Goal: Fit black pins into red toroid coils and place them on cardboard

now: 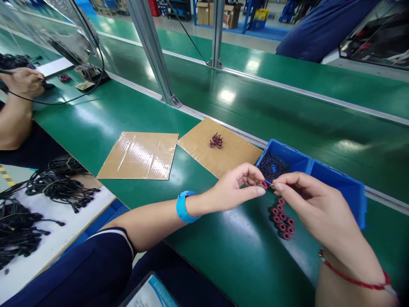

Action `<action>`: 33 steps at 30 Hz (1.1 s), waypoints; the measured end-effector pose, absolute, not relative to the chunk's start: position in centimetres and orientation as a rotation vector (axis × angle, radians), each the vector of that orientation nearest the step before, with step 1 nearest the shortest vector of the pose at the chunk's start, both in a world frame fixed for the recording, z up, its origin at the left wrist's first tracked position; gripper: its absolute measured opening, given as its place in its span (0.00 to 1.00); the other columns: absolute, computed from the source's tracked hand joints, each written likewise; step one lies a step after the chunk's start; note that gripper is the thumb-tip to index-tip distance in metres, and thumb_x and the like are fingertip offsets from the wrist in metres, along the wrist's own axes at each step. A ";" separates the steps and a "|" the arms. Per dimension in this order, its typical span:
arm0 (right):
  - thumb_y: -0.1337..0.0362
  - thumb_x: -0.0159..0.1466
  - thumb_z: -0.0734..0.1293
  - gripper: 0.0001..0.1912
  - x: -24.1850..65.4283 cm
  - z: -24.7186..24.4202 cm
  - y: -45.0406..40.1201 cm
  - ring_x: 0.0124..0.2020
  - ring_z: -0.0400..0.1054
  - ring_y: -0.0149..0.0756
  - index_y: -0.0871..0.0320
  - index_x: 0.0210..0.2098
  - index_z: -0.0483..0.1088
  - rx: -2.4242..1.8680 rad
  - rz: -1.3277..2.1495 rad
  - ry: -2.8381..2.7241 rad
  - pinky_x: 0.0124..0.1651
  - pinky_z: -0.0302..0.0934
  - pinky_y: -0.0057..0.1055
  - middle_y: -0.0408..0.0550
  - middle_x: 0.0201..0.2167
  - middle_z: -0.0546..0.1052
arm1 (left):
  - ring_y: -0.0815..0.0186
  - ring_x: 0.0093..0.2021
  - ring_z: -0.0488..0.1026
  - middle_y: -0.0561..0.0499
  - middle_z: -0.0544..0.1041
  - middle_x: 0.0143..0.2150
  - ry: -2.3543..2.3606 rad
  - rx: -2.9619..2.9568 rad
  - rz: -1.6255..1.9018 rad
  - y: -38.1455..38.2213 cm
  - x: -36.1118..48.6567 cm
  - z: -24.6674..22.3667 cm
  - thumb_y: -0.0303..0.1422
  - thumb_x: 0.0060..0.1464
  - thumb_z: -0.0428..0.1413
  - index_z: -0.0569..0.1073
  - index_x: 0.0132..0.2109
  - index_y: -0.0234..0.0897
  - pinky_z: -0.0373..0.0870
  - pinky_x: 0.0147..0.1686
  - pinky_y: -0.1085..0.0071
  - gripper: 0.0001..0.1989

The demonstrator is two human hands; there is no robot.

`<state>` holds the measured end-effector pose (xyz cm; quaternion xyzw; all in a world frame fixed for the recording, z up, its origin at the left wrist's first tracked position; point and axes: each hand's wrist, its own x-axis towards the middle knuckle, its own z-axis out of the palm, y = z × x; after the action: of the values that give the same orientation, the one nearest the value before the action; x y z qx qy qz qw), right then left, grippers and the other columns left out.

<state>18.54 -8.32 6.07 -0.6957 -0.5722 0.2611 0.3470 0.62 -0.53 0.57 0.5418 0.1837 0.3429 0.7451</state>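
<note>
My left hand (234, 189), with a blue band at the wrist, pinches a small red-and-black ring coil (263, 184) between thumb and fingertips. My right hand (319, 209) meets it from the other side, thumb and forefinger closed at the coil's lead. A thin dark piece shows at those fingertips, too small to name surely. Below the hands, several similar ring coils (283, 219) lie in a loose group on the green table (223, 243). Behind the fingers, short black tube-like pieces (273, 166) fill part of a blue bin (295, 155).
A second blue bin (338, 183) adjoins the first. Several coils with dark leads (216, 140) rest on a cardboard sheet (198, 140); another cardboard sheet (139, 155) lies left. A metal post (153, 55) rises behind. A co-worker's hand (25, 83) and black cable bundles (60, 179) are at left.
</note>
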 end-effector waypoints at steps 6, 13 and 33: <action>0.50 0.62 0.72 0.12 19.2 6.3 -8.7 0.32 0.73 0.35 0.51 0.33 0.77 -1.756 0.688 -1.236 0.36 0.67 0.31 0.44 0.31 0.80 | 0.70 0.37 0.74 0.51 0.75 0.38 0.381 0.985 0.692 -0.2 0.7 0.8 0.33 0.52 0.67 0.71 0.42 0.35 0.70 0.42 0.69 0.14; 0.46 0.59 0.73 0.16 19.4 6.2 -8.5 0.30 0.73 0.37 0.53 0.35 0.79 -1.838 0.643 -1.246 0.34 0.67 0.34 0.46 0.31 0.81 | 0.71 0.35 0.77 0.48 0.79 0.40 0.342 0.808 0.563 0.0 0.6 0.8 0.35 0.55 0.65 0.75 0.45 0.33 0.70 0.41 0.69 0.13; 0.49 0.63 0.71 0.15 18.9 6.1 -8.0 0.30 0.71 0.34 0.55 0.32 0.76 -1.689 0.998 -1.331 0.32 0.66 0.30 0.46 0.28 0.78 | 0.71 0.32 0.76 0.48 0.79 0.36 0.229 0.763 0.386 0.0 0.2 1.1 0.38 0.56 0.66 0.75 0.43 0.34 0.70 0.37 0.70 0.14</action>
<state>18.85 -8.05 6.05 -0.6601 -0.5204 0.3899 0.3760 0.21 0.00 1.07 0.3694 0.1110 0.1868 0.9035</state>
